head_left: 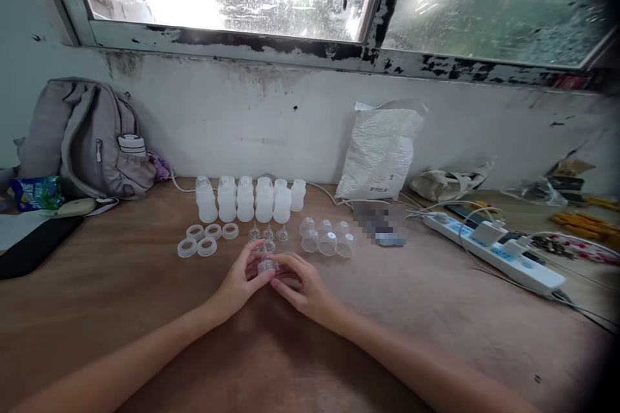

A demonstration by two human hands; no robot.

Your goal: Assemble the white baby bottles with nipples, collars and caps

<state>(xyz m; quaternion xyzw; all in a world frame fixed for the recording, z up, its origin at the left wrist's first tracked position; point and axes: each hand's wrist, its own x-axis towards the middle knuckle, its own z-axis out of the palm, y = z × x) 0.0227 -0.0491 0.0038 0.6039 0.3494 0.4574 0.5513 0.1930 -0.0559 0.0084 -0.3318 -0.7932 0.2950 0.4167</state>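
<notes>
My left hand [243, 281] and my right hand [306, 284] meet at the middle of the table, both closed around a clear bottle nipple with a ridged collar ring [267, 265]. Fingertips cover part of it. Just beyond them stand several loose clear nipples [282, 233]. To the left lie several translucent collar rings [206, 246]. Several domed clear caps [327, 243] are grouped on the right. Behind all these, white baby bottles [245, 200] form a row, some with clear domed tops and others uncovered.
A grey backpack [82, 135] leans at the back left, near a black phone-like slab [41, 246]. Against the wall rests a white plastic mailer bag [380, 151]. A white power strip [494, 251] with cables runs along the right side of the wooden table [145, 310].
</notes>
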